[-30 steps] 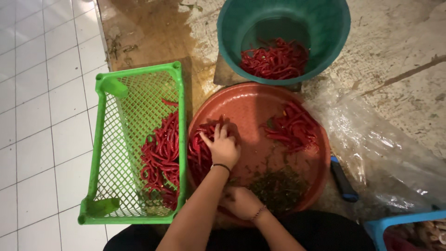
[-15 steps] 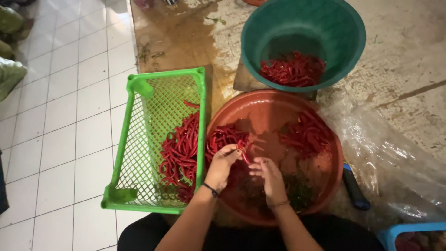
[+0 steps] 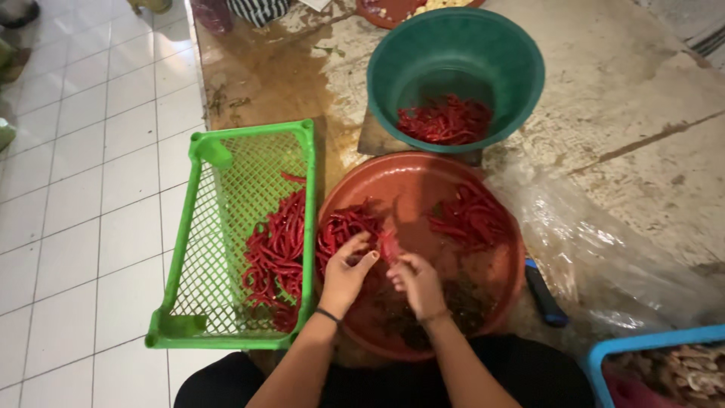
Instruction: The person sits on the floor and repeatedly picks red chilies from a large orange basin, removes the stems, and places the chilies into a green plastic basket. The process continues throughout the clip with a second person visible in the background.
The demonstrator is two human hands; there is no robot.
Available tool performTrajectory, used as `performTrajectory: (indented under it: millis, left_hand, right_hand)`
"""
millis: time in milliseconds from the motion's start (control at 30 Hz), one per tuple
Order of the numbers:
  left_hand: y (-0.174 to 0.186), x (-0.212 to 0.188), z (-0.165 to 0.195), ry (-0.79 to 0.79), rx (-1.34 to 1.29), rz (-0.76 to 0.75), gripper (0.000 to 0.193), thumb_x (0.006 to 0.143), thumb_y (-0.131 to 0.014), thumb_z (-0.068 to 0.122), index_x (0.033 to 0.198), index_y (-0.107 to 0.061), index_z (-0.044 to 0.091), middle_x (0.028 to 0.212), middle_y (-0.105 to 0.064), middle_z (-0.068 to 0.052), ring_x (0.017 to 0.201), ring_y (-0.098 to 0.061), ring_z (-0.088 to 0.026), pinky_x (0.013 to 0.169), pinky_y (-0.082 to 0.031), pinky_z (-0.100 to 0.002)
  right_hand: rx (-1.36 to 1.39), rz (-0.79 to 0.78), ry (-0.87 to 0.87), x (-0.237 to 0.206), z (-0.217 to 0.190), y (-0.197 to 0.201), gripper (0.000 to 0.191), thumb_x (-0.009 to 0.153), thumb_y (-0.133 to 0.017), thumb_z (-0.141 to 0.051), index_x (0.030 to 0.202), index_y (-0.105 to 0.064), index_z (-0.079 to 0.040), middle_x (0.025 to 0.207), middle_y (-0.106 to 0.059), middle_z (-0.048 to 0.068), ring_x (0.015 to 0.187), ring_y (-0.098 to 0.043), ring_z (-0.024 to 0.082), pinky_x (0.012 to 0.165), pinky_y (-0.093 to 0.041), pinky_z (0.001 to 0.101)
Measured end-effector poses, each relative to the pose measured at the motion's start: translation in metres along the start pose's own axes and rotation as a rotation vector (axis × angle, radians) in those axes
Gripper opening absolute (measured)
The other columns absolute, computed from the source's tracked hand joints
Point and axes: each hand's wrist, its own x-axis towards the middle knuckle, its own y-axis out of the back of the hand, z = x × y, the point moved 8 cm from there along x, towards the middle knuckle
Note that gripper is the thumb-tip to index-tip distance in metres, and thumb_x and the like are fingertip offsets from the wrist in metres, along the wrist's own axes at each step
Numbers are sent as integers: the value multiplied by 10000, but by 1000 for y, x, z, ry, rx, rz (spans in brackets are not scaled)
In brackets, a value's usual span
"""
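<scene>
Tiles (image 3: 83, 174) cover the floor on the left, white and square. Next comes a green plastic crate (image 3: 198, 249) with red chillies (image 3: 276, 253) piled along its right side. A moment ago the left hand was pressed flat into the chilli pile in the round brown tray (image 3: 423, 177); now both hands have come together over the middle of it. The left hand (image 3: 346, 273) and the right hand (image 3: 415, 281) pinch one red chilli (image 3: 389, 245) between their fingers, closed tight on it. So one chilli has been picked out and is being worked on. Dark bits lie in the tray near the hands. Behind it sits a teal tub (image 3: 521, 72) with more chillies. On the right lie a clear plastic bag (image 3: 619, 257) and a blue basket (image 3: 642, 344). No labels show.
</scene>
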Motion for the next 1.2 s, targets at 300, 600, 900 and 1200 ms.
performTrajectory:
  millis: [300,600,900,1200]
  left_hand:
    - [31,-16,-25,187,-150,-5,538,917,-740,179,1414,-590,38,1197,-719,-120,1052,-683,-153,948,-546,-294]
    - [80,-86,16,-190,402,102,638,826,-813,142,1409,-569,52,1225,-681,-127,1128,-642,-252,1010,-495,-384]
    - [25,-174,4,-511,671,-326,539,809,-787,134,1326,-645,82,1212,-658,-144,1146,-603,-353,1032,-448,-474]
    - [24,-182,-13,-527,613,-357,382,871,-768,122,1238,-674,78,1187,-663,-118,1139,-628,-320,1052,-445,-497]
  right_hand:
    - [392,136,-123,7,-18,27,488,1065,-624,-416,1412,-664,-76,1032,-638,47,772,-508,172,678,-447,360]
    - [-82,133,-236,7,0,20,358,998,-604,-332,1283,-690,-132,1101,-753,5,858,-644,117,744,-541,290]
    - [-698,135,194,7,-18,21,246,961,-650,-196,1165,-726,-80,1012,-749,88,918,-706,232,819,-557,361]
    - [-1278,-319,782,-27,6,-76,137,842,-691,-122,944,-781,-135,929,-696,85,905,-632,326,820,-536,469]
